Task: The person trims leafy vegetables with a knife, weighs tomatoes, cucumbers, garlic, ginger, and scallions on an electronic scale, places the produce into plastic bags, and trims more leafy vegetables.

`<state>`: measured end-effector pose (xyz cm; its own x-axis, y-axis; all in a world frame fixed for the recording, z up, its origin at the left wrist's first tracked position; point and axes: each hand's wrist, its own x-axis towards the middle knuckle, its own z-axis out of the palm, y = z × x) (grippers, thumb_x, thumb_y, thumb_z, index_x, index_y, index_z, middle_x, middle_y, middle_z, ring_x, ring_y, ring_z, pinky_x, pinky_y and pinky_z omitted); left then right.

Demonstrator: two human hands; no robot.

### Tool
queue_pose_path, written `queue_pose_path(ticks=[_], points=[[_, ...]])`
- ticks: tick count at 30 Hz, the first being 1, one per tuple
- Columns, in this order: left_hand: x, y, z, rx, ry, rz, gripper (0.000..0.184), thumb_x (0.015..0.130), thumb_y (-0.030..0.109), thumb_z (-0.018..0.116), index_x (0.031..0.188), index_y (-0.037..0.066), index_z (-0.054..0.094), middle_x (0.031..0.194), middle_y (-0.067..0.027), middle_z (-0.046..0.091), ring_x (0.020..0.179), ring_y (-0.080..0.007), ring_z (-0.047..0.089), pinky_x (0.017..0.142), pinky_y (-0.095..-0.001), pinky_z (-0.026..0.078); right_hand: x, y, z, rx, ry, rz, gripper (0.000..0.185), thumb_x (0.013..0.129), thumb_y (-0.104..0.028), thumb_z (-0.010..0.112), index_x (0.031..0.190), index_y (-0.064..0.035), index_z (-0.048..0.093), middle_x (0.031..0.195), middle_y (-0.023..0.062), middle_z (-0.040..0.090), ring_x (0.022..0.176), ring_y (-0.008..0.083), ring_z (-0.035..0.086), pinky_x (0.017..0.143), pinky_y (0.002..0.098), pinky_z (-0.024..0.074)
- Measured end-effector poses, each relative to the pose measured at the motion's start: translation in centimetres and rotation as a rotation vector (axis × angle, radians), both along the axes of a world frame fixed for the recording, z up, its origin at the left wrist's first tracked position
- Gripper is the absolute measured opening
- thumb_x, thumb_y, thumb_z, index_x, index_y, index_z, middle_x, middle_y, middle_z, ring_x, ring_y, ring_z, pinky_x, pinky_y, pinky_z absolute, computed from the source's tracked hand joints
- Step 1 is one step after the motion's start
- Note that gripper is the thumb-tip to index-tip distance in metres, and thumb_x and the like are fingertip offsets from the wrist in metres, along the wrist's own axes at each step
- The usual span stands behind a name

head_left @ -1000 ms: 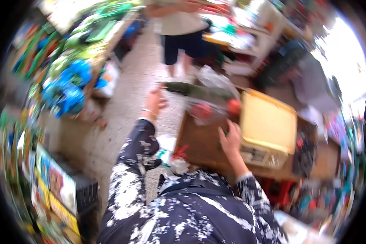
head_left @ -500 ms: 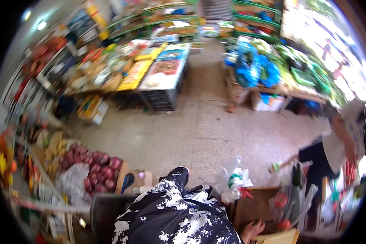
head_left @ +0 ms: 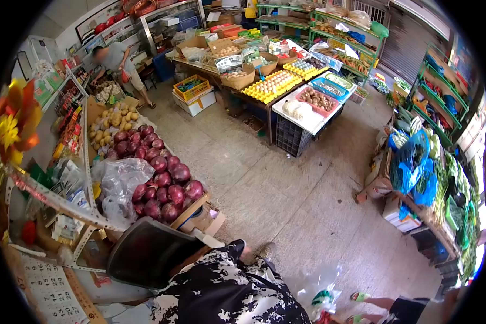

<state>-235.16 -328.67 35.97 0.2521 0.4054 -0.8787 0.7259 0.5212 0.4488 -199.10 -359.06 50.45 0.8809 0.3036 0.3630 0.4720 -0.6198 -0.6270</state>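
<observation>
Neither of my hands shows now; the black and white patterned clothing (head_left: 227, 291) on my lap fills the bottom middle. Just left of it stands a black chair (head_left: 151, 254). Beyond the chair lies a heap of red onions (head_left: 170, 175), partly covered by a clear plastic bag (head_left: 124, 183). To the right of my lap there is a white plastic bag (head_left: 318, 294) with green print and something red under it, cut off by the frame.
Potatoes (head_left: 113, 124) lie behind the onions. Yellow egg trays (head_left: 272, 86) and baskets cover a table ahead. Vegetables and blue bags (head_left: 410, 162) fill the right stall. A person (head_left: 113, 62) stands at the back left holding something red; another person's legs (head_left: 386, 305) show at lower right.
My view has swung left, bringing the onions, chair and calendar further into the picture. My right hand, earlier on the wooden surface near a tomato, has left the frame.
</observation>
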Motion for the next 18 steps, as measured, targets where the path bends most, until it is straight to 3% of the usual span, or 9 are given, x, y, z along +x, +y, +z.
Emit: queue_pose_path(ticks=[1,3,5,9,13,14,15,17,18], points=[[1.8,2.8,-3.0,0.251,-0.067,-0.439,0.039,0.082,0.033,0.04,0.062,0.004,0.056,0.054,-0.0087,0.054,0.055,-0.0198,0.057,0.05,-0.0354,0.046,0.4,2.3,0.9,0.016,0.037,0.013,0.028,0.075,-0.008,0.051,0.102,-0.0056,0.056,0.098,0.016,0.055,0.086,0.0265,0.052,0.076,0.0387,0.0432],[7.3,6.3,1.3,0.196,-0.007,-0.077,0.033,0.077,0.033,0.052,0.062,0.003,0.056,0.05,-0.0074,0.052,0.039,-0.0193,0.05,0.036,-0.0319,0.04,1.3,7.2,2.3,0.037,0.123,0.051,0.03,0.075,-0.008,0.05,0.104,-0.0063,0.056,0.098,0.0154,0.055,0.085,0.0256,0.052,0.075,0.0381,0.0432],[10.7,10.9,5.0,0.323,-0.262,-0.062,0.029,0.076,0.031,0.056,0.061,0.006,0.055,0.046,-0.006,0.049,0.037,-0.0155,0.047,0.035,-0.0312,0.039,2.1,12.0,3.3,0.076,0.234,0.104,0.031,0.075,-0.008,0.05,0.106,-0.007,0.055,0.097,0.0147,0.055,0.083,0.0247,0.052,0.075,0.0375,0.0432],[14.5,18.0,5.6,0.435,-0.343,0.292,0.022,0.074,0.027,0.059,0.081,0.006,0.057,0.053,-0.0043,0.053,0.041,-0.0132,0.05,0.038,-0.0279,0.041,4.1,19.1,3.5,0.159,0.572,0.223,0.034,0.075,-0.007,0.049,0.109,-0.0083,0.054,0.097,0.0133,0.056,0.081,0.0229,0.053,0.074,0.0363,0.0432],[11.4,21.2,7.6,0.429,-0.196,0.256,0.022,0.074,0.026,0.058,0.085,0.006,0.057,0.057,-0.0054,0.055,0.047,-0.013,0.053,0.039,-0.0276,0.042,7.4,20.5,-2.5,0.171,0.884,0.469,0.038,0.075,-0.007,0.049,0.112,-0.0097,0.053,0.097,0.012,0.057,0.079,0.0211,0.053,0.073,0.0351,0.0432],[9.9,20.9,7.0,0.377,-0.173,0.29,0.023,0.073,0.026,0.057,0.083,0.006,0.057,0.057,-0.006,0.055,0.049,-0.0147,0.054,0.041,-0.0294,0.044,0.9,24.6,8.0,0.253,1.013,0.198,0.033,0.08,-0.003,0.042,0.109,-0.0076,0.055,0.094,0.01,0.057,0.067,0.0168,0.051,0.058,0.0297,0.0422],[8.4,20.7,6.2,0.326,-0.151,0.324,0.023,0.073,0.027,0.056,0.08,0.005,0.057,0.057,-0.0066,0.055,0.051,-0.0164,0.055,0.044,-0.0312,0.046,1.8,23.5,4.7,0.299,1.1,0.186,0.034,0.081,-0.001,0.038,0.11,-0.0071,0.055,0.096,0.0088,0.057,0.063,0.0151,0.049,0.051,0.0267,0.0393],[5.5,19.0,5.1,0.232,-0.053,0.24,0.023,0.071,0.026,0.057,0.08,0.005,0.058,0.06,-0.008,0.056,0.054,-0.0187,0.056,0.047,-0.0328,0.046,0.8,21.9,5.9,0.255,1.131,0.301,0.035,0.082,-0.001,0.036,0.112,-0.0075,0.054,0.096,0.0075,0.057,0.063,0.0137,0.049,0.051,0.0262,0.0387],[4.0,18.1,3.4,0.205,0.007,0.126,0.023,0.07,0.026,0.057,0.079,0.005,0.059,0.061,-0.0087,0.056,0.055,-0.0199,0.056,0.048,-0.0336,0.046,0.9,21.1,6.7,0.168,1.183,0.263,0.034,0.08,-0.004,0.042,0.113,-0.0041,0.053,0.098,0.009,0.056,0.064,0.0167,0.051,0.055,0.0278,0.0418]])
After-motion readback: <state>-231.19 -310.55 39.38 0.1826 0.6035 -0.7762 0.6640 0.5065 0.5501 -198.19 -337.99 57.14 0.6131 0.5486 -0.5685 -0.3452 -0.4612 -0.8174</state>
